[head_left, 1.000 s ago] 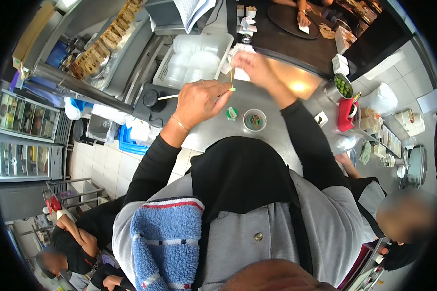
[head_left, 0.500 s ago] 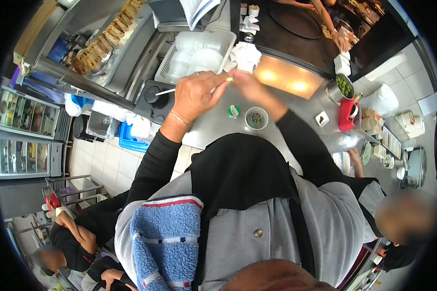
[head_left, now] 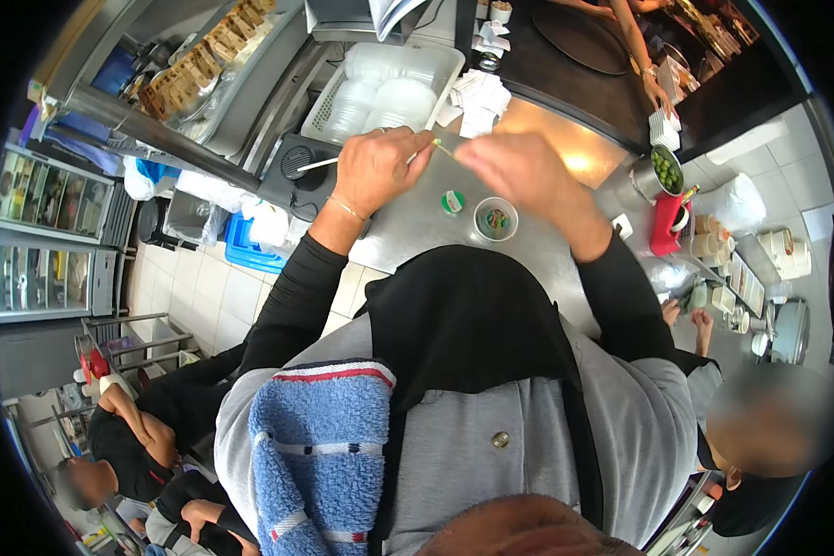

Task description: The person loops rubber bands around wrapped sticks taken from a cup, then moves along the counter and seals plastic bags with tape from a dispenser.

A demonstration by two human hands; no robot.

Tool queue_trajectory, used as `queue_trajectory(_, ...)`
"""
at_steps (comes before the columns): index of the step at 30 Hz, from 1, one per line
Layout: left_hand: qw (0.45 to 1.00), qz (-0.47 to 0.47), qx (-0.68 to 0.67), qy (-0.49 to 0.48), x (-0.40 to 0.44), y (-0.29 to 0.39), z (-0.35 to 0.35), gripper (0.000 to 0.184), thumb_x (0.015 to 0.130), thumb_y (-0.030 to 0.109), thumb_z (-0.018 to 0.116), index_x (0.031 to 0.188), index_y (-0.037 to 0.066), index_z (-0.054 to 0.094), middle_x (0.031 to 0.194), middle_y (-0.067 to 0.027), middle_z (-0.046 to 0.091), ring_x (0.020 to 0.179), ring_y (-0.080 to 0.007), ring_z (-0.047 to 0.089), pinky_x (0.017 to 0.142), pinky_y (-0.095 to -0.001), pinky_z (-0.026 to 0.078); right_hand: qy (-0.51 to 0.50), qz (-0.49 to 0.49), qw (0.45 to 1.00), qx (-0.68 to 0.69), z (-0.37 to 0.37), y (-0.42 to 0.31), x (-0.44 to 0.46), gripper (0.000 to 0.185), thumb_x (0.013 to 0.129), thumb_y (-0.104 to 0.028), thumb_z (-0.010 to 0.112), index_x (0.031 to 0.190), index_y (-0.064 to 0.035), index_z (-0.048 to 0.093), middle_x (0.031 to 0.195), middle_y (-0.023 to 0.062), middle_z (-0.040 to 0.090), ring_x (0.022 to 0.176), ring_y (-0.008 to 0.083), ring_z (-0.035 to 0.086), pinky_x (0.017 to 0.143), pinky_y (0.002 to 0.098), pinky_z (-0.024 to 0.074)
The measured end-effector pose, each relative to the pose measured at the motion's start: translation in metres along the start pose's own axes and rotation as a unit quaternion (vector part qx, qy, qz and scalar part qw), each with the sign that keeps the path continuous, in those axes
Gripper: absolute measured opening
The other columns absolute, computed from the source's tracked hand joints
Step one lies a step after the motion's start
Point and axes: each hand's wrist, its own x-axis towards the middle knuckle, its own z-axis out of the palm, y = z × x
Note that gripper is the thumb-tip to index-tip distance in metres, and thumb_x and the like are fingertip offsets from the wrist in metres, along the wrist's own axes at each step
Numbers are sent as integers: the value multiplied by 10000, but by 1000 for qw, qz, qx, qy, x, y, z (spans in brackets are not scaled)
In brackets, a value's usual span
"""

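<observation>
My left hand [head_left: 380, 171] is closed around a thin white stick [head_left: 317, 167], which juts out to the left of the fist. A small yellow band [head_left: 442, 147] stretches from my left fingertips toward my right hand [head_left: 519, 171]. Motion blurs the right hand, but its fingertips seem pinched on the band's other end. Below the hands, a clear round cup [head_left: 497, 220] stands on the steel counter [head_left: 417, 232] with small coloured bits, perhaps rubber bands, inside. Left of the cup lies a small green-and-white round item [head_left: 452, 202].
A white basket [head_left: 320, 116] of clear plastic containers stands behind my left hand, with white papers [head_left: 477, 102] beside it. To the right are a pot of green limes [head_left: 665, 170] and a red holder [head_left: 665, 232]. Co-workers' hands [head_left: 656, 91] show across the counter and at the right.
My right hand has swung right, away from the left fingertips, with the yellow band now drawn out between them. My left hand stays nearly in place. The view has shifted slightly.
</observation>
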Motion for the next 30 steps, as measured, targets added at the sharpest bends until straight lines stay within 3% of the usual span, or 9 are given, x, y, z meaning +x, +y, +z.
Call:
queue_trajectory(3,999,37,-25,-4,0,15,1,118,873,251,785,966,179,791,771,-2,692,657,-238,694,582,-365,547,-12,139,968,210,3,57,43,167,1014,-201,658,971,-46,703,809,65,730,687,158,695,632,328,533)
queue_trajectory(7,996,43,-54,53,11,24,-17,111,867,179,795,960,120,786,768,-33,702,641,-246,678,574,-359,530,34,260,823,504,112,117,0,173,1039,-166,622,953,-29,683,885,56,735,759,129,683,720,313,571)
queue_trajectory(11,999,7,6,42,8,1,-21,117,883,183,780,983,122,778,759,-32,687,631,-254,667,572,-371,526,-69,284,831,473,124,25,-56,177,1016,-183,656,887,-64,638,806,58,706,711,173,687,676,340,554)
queue_trajectory(14,1000,21,0,14,-1,-7,-5,123,889,190,774,993,122,774,749,-31,676,624,-258,660,567,-377,522,-77,29,990,117,53,4,-28,137,993,-212,687,946,-83,693,790,86,686,710,208,686,685,334,534)
queue_trajectory(15,999,33,-11,6,-2,-4,2,125,891,192,773,994,123,772,746,-30,673,622,-259,657,565,-378,521,-76,61,991,90,31,6,-11,154,983,-235,697,936,-89,697,793,105,670,709,252,680,660,333,522)
queue_trajectory(21,996,53,-49,42,14,30,-16,137,888,188,771,1013,134,779,767,-27,683,651,-261,668,589,-379,534,31,211,867,451,101,111,6,258,1042,-268,624,919,-47,677,728,32,686,702,121,682,650,314,534)
queue_trajectory(25,1000,9,9,24,6,1,-11,146,882,189,773,1018,137,779,778,-28,675,651,-262,665,594,-387,533,-82,246,871,417,105,26,-43,239,1031,-270,649,931,-55,675,766,53,694,705,145,690,648,336,532)
queue_trajectory(28,999,29,6,-20,-3,2,0,131,887,193,773,1007,141,781,773,-28,662,647,-257,662,594,-390,531,-81,111,978,154,31,7,-4,160,1015,-191,650,977,-44,701,848,66,716,759,138,687,703,338,541)
queue_trajectory(30,999,46,-16,-21,1,14,0,123,888,193,773,999,141,779,768,-27,666,645,-255,665,588,-390,530,-54,103,979,168,19,42,27,170,1001,-233,671,986,-66,698,826,74,711,739,143,686,676,323,527)
